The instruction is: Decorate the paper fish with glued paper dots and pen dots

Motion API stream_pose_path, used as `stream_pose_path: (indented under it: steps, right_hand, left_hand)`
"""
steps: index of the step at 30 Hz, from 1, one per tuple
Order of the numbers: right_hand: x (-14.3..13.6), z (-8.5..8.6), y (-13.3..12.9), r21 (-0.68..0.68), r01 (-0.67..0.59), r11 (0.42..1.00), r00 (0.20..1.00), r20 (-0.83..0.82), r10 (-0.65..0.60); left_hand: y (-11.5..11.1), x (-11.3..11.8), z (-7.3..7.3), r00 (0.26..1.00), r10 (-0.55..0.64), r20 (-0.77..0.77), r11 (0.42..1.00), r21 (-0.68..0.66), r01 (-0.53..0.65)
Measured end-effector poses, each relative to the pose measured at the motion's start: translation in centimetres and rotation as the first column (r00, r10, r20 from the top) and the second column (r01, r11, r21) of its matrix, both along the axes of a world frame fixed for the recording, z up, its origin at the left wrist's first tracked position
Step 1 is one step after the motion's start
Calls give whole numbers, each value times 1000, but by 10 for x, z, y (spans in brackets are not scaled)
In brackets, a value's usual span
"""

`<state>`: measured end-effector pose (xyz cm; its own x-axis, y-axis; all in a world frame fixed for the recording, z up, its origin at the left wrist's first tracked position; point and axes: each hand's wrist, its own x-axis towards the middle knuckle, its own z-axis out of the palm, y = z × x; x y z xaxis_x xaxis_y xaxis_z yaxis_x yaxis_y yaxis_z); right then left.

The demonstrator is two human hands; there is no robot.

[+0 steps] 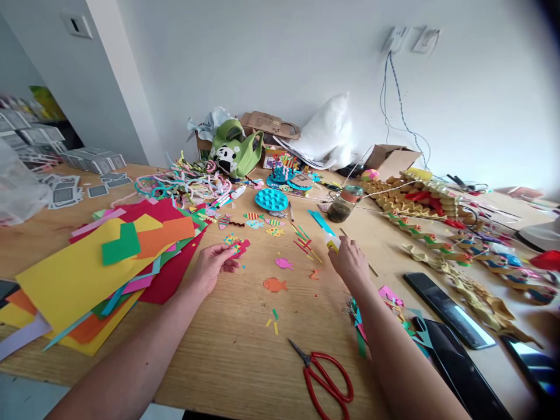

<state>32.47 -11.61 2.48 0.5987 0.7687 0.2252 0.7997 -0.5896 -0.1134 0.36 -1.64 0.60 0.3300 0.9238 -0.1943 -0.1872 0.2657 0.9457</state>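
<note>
My left hand (213, 265) is closed, pinching a red paper fish (240, 247) with small coloured paper pieces on it. Tiny yellow and blue paper bits lie just beyond. My right hand (350, 261) reaches over the table and closes on a small white-and-yellow tube (332, 241), partly hidden by the fingers. A blue paper strip (321, 222) touches the area beyond that tube. Between my hands lie a pink paper fish (284, 263), an orange paper fish (275, 284) and thin red, green and yellow paper strips (303, 245). Decorated paper fish (275, 232) rest farther back.
Red-handled scissors (326, 382) lie near the front edge. Stacked coloured paper (65, 274) covers the left side. A glass jar (345, 204), a blue scalloped piece (271, 199) and a green bag (238, 151) stand behind. Phones (448, 309) and strung crafts (437, 233) occupy the right.
</note>
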Motion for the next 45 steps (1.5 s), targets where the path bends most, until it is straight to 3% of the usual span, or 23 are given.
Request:
stream_pose_path:
  steps: [2,4,6,8,10,12,15,18,21,25,28,32,45]
  right_hand:
    - [-5,3,-2,162,-45,986,990,-122,65]
    - [-15,7,-5,307,-96,947,918,-340,204]
    - [-30,10,-8,421,-168,892,729,-556,400]
    - [-48,13,-11,503,-212,838,527,-663,531]
    - [-66,15,-14,532,-239,812,392,-712,582]
    - [-81,15,-17,533,-270,802,308,-741,596]
    - [-96,9,-19,507,-328,797,244,-770,590]
    - [-105,0,-21,482,-368,795,283,-757,589]
    - [-112,-5,-22,481,-387,787,393,-686,613]
    - [-121,-4,-24,482,-458,747,563,-493,663]
    - [-126,-5,-26,489,-529,694,622,-334,709]
    - [-128,-12,-28,487,-590,644,642,-200,740]
    - [-128,-14,-30,408,-695,592,642,-16,766]
  left_hand:
    - [-2,1,0,999,-36,9,999,-31,36]
    - [-4,3,-1,998,-66,18,996,-62,67]
    - [-5,4,-2,996,-79,26,993,-87,81]
    - [-6,5,-3,996,-85,32,990,-107,88]
    - [-6,5,-3,996,-81,37,989,-123,85]
    - [-7,5,-2,996,-74,41,988,-136,79]
    - [-8,4,-1,997,-64,47,987,-148,70]
    - [-9,5,0,997,-54,54,986,-154,62]
    - [-11,6,0,997,-47,64,986,-156,57]
    - [-12,6,2,996,-48,80,987,-149,60]
    - [-13,6,3,995,-50,84,988,-144,62]
    - [-13,7,4,996,-51,78,988,-143,62]
    - [-15,8,7,995,-84,54,988,-127,90]
